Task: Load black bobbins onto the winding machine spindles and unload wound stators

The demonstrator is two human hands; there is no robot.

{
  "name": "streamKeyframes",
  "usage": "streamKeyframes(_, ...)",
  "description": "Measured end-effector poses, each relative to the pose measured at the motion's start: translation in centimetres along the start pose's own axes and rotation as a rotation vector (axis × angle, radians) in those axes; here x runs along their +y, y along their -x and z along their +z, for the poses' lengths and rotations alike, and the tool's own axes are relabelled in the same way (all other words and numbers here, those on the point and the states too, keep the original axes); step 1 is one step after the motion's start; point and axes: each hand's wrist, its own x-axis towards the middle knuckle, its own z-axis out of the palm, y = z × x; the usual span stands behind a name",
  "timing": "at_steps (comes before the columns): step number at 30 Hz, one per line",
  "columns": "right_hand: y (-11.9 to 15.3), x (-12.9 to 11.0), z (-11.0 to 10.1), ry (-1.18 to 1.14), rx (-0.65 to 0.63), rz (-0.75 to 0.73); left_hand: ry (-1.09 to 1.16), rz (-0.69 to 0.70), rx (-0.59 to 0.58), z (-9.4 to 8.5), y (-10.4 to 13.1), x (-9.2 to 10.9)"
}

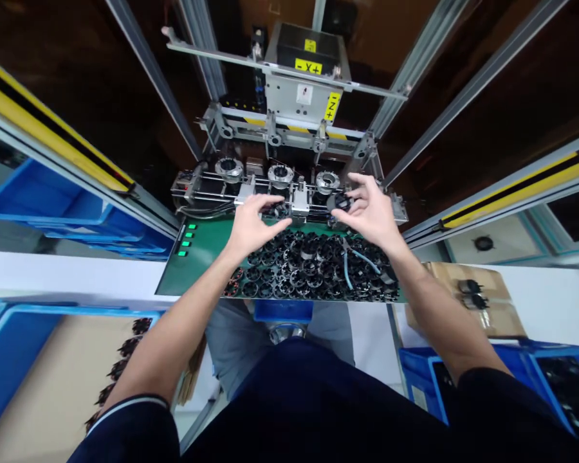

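- A green work surface [200, 270] carries a heap of black ring parts [313, 267].
- Blue-handled pliers [361, 260], seemingly, lie on the heap.

On the grey machine head [303, 77] in front of you, one yellow label [308, 66] reads "- X +". Right of it, a tilted yellow label [332, 106] reads "Z" with "+".

Both bare forearms reach forward and converge, sleeves pushed up near the elbows. The left hand [253, 225] lies palm down, fingers curled forward and pressing low. The right hand [371, 211] is raised slightly higher, fingers spread and bent, thumb and forefinger pinched together.
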Motion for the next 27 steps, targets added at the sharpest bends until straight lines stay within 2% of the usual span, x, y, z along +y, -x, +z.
streamKeyframes(3, -2.5, 3.9, -2.1, 0.047, 0.127, -0.018, -0.021, 0.008, 0.018, 3.2, -4.9, 0.0)
streamKeyframes(5, -3.8, 6.8, -2.0, 0.087, 0.151, 0.031, -0.043, -0.046, 0.012, 5.8, -7.0, -0.9)
streamKeyframes(8, -4.5, 10.7, -0.8, 0.139, 0.088, 0.146, -0.081, -0.143, -0.099, 8.9, -8.3, -2.7)
streamKeyframes(10, -4.5, 12.3, -0.2, 0.136, 0.036, 0.17, -0.094, -0.139, -0.161, 9.9, -8.2, -3.6)
streamKeyframes(14, -4.6, 13.1, -0.2, 0.087, 0.027, 0.197, -0.095, -0.124, -0.125, 9.6, -7.7, -3.4)
streamKeyframes(17, -4.4, 12.1, -0.7, 0.039, -0.023, 0.258, -0.136, -0.144, -0.184, 8.8, -7.2, -1.3)
streamKeyframes(19, -3.3, 10.5, -1.1, -0.101, -0.045, 0.3, -0.058, -0.142, -0.167, 8.0, -6.4, 1.0)
streamKeyframes(23, 1.2, 4.9, -2.4, -0.761, -0.078, 0.406, 0.475, -0.279, -0.02, 6.2, -3.2, 6.4)
streamKeyframes(25, 3.7, 1.9, -3.2, -0.92, -0.129, 0.367, 0.734, -0.368, -0.043, 4.9, -1.3, 8.9)
streamKeyframes(27, 5.8, -0.6, -3.9, -0.952, -0.154, 0.278, 0.891, -0.441, -0.123, 3.4, 0.2, 11.2)
